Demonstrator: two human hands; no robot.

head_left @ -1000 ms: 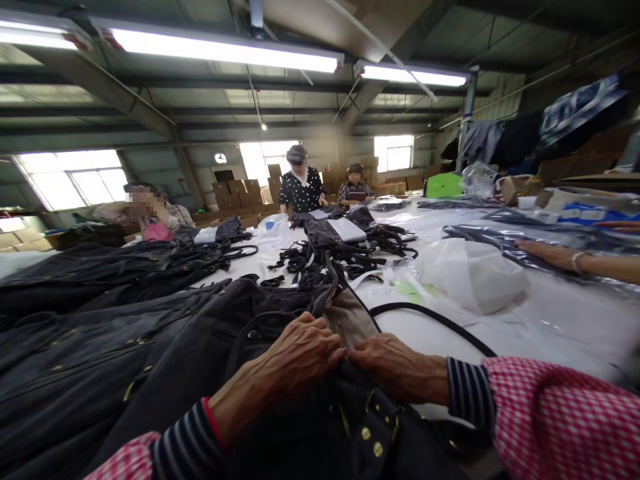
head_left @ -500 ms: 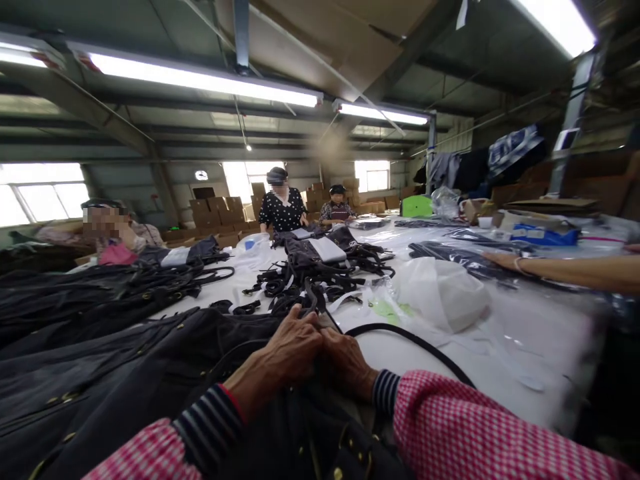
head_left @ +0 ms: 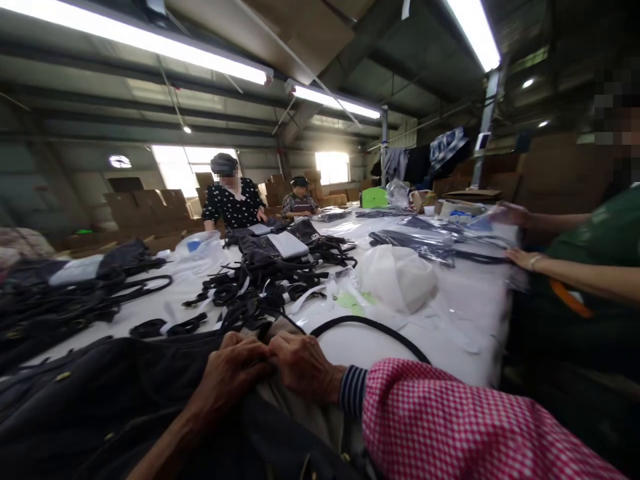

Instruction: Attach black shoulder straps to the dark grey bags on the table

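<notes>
My left hand (head_left: 231, 365) and my right hand (head_left: 301, 363) lie side by side, fingers curled, pressed onto a black bag (head_left: 125, 393) that rests on the white table (head_left: 465, 320) in front of me. Both hands pinch the bag's top edge, where a beige lining (head_left: 280, 328) shows. A black strap (head_left: 370, 328) loops from the bag across the table to the right of my right hand. My sleeves are pink check with striped cuffs.
A heap of black straps (head_left: 260, 287) and more black bags (head_left: 70, 293) cover the table's middle and left. A white plastic bag (head_left: 397, 277) lies to the right. A person's arms (head_left: 565, 270) reach over the right edge. Two people (head_left: 233, 197) stand at the far end.
The view has swung to the right and tilted. My hands have drawn closer together on the bag and shifted left in view; the person at the right has come into sight.
</notes>
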